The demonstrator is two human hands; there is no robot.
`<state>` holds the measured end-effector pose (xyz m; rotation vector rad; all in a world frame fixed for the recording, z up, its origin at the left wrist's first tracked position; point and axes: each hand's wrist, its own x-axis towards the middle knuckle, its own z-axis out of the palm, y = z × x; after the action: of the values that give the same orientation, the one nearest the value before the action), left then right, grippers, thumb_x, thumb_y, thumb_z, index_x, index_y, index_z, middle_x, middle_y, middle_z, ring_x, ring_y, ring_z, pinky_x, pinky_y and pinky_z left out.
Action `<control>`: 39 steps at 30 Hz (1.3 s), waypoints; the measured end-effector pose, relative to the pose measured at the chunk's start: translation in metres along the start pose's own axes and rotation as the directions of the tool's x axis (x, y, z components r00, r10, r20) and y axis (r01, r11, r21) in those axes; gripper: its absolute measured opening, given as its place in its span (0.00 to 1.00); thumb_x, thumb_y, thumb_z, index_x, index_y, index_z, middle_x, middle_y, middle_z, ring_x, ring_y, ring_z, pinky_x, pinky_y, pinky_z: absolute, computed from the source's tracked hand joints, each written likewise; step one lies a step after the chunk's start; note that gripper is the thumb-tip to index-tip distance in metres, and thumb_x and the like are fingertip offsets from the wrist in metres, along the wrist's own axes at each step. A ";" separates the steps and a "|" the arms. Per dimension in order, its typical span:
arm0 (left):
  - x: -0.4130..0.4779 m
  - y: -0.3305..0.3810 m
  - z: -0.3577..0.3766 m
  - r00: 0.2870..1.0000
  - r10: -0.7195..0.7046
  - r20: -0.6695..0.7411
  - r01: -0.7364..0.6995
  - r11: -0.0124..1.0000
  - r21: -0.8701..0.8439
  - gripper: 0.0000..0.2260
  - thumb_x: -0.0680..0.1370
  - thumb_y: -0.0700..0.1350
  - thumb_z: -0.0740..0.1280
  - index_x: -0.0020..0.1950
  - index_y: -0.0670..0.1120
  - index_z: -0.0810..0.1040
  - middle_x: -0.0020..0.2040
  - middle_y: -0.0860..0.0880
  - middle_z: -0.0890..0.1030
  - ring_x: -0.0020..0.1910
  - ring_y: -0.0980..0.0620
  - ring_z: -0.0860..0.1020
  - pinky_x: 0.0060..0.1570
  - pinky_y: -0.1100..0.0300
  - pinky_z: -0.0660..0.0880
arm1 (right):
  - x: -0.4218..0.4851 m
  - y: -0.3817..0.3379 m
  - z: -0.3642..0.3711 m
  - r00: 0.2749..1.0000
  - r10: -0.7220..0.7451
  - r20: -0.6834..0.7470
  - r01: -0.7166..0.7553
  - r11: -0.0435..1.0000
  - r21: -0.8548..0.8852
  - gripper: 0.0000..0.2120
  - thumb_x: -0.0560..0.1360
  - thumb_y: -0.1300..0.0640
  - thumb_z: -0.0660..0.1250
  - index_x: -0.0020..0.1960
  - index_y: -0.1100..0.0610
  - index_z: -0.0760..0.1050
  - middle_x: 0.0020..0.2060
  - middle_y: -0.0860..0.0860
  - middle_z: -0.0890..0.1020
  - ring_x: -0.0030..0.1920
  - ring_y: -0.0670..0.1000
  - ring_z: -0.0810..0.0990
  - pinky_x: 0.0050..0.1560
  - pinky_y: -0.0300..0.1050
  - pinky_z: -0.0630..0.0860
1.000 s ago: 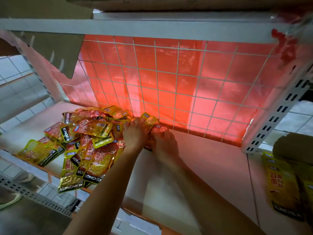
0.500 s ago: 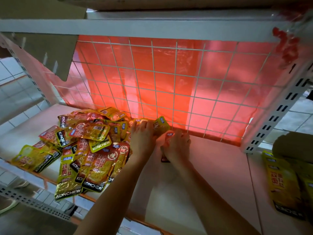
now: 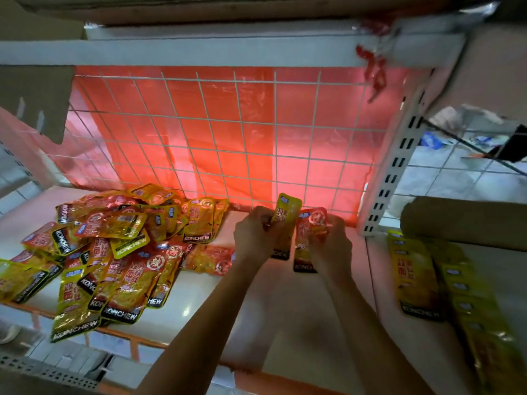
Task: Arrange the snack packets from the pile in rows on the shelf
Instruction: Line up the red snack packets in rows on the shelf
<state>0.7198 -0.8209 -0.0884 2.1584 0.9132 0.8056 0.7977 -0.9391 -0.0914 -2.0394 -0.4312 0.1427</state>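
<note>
Currently left grip holds a yellow foil packet, right grip a red foil packet; both likely need rowing on the white shelf.

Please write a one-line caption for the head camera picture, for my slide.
Left hand grips a yellow packet, right hand a red packet, beside the pile on the white shelf.

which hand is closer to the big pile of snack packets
Left. The left hand, gripping a yellow packet, is just right of the pile; the right hand, gripping a red packet, is farther right.
</note>
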 end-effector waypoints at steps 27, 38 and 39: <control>-0.117 0.124 0.136 0.896 -0.234 0.377 0.303 0.944 -0.135 0.05 0.72 0.48 0.74 0.46 0.49 0.86 0.40 0.52 0.85 0.41 0.53 0.83 0.46 0.59 0.79 | 0.007 0.107 -0.228 0.900 0.297 -0.320 -0.265 0.954 0.138 0.20 0.75 0.60 0.62 0.67 0.54 0.69 0.57 0.58 0.79 0.57 0.60 0.77 0.53 0.48 0.71; -0.124 0.128 0.139 0.934 -0.210 0.289 0.192 0.977 0.090 0.08 0.77 0.49 0.68 0.52 0.48 0.84 0.48 0.50 0.84 0.49 0.51 0.80 0.52 0.58 0.76 | 0.009 0.119 -0.242 0.928 0.266 -0.260 -0.237 0.961 0.139 0.20 0.76 0.59 0.61 0.68 0.55 0.68 0.58 0.58 0.79 0.48 0.53 0.75 0.47 0.43 0.70; -0.125 0.129 0.140 0.940 -0.202 0.275 0.175 0.977 0.122 0.09 0.77 0.49 0.68 0.53 0.48 0.84 0.49 0.50 0.84 0.48 0.52 0.80 0.49 0.61 0.74 | 0.010 0.119 -0.242 0.930 0.265 -0.254 -0.235 0.962 0.141 0.20 0.76 0.59 0.61 0.68 0.55 0.68 0.58 0.58 0.79 0.48 0.53 0.75 0.46 0.43 0.70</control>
<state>0.7996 -1.0329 -0.1098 2.1560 1.0034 0.3499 0.9028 -1.1869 -0.0759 -1.9640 0.0105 0.0384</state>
